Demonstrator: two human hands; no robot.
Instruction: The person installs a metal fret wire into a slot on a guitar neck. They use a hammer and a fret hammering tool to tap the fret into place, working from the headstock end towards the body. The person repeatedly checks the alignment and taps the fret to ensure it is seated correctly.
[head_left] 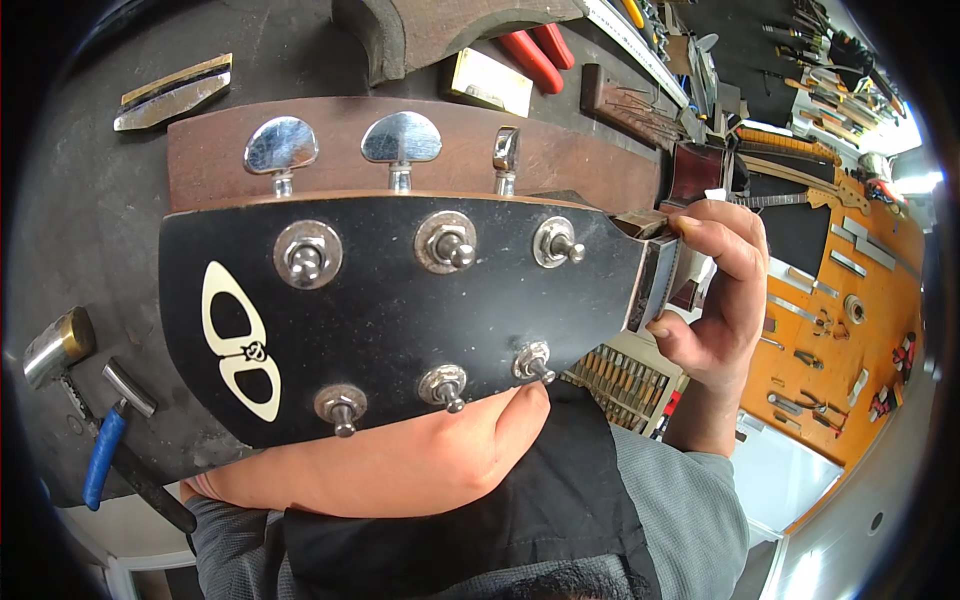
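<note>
A black guitar headstock [500, 300] fills the middle, with a cream inlay [240, 340] and several metal tuning posts [345, 405]. Along its far edge stand three shiny tuner buttons [400, 138]. At its right end, my right hand [720, 285] is closed, index finger and thumb pinching the two ends of a thin grey strip [660, 282] that lies across the neck by the nut. I cannot make out exactly what this strip is. My left forearm crosses below the headstock, and my left hand [515, 420] is against its near edge, its fingers hidden underneath.
A brown wooden block [600, 165] lies behind the headstock. Hammers, one blue-handled [105, 455], rest at left. Farther back are a metal-and-wood block [175, 92], a curved dark support [390, 45] and red-handled pliers [530, 60]. Tools hang on an orange board [850, 320] at right.
</note>
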